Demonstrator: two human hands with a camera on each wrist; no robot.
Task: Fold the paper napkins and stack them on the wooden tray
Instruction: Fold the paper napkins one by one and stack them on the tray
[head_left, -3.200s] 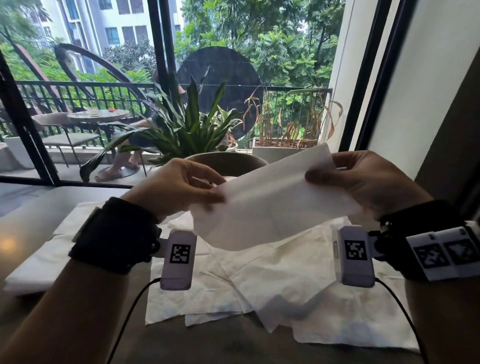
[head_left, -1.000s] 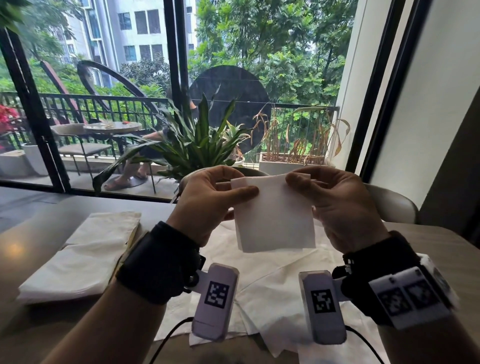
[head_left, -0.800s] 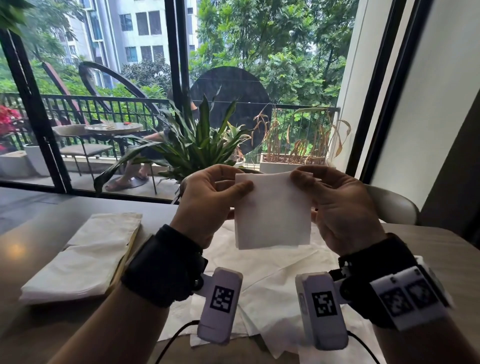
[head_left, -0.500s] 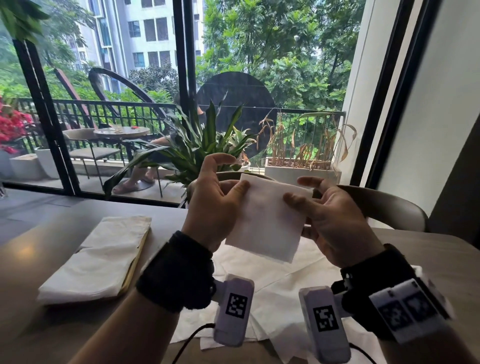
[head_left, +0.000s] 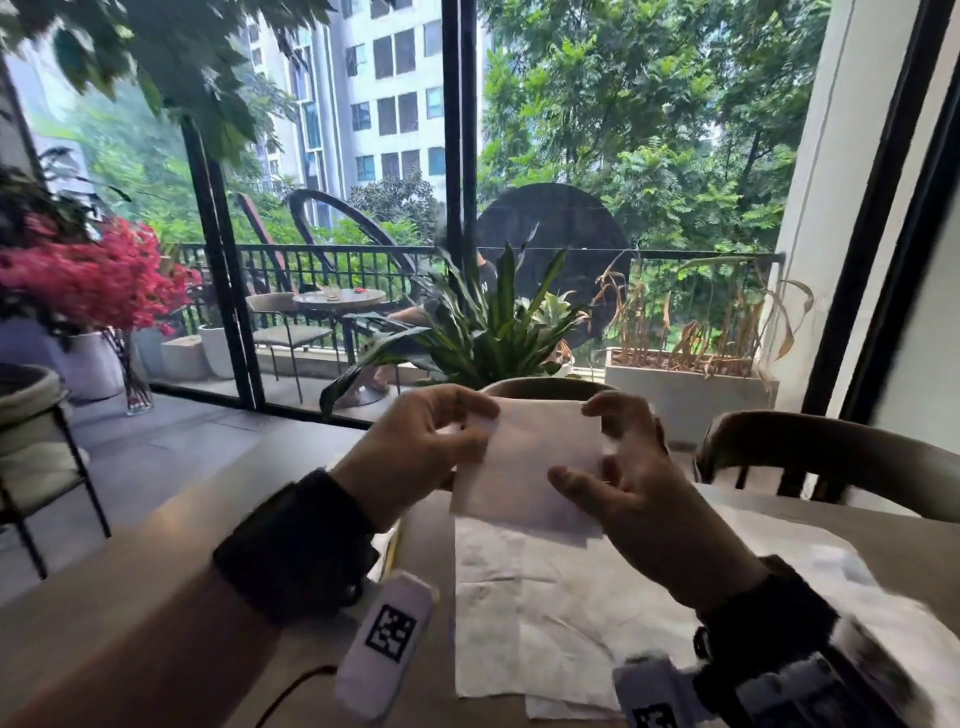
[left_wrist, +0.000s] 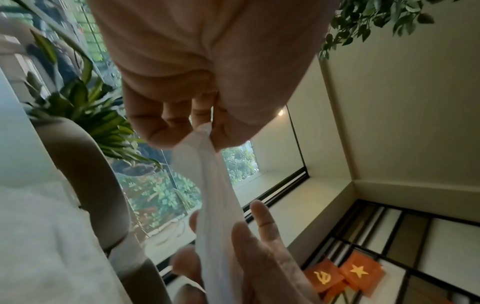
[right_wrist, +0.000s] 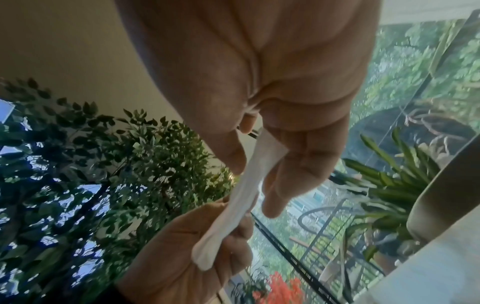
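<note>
The folded napkin is pinched by the left hand and right hand; the tray is hidden, likely leftward.

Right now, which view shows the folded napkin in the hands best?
The head view: the folded napkin faces the camera as a full rectangle, held between the left hand and right hand. Both wrist views catch it only edge-on, a thin white strip pinched at each end.
</note>
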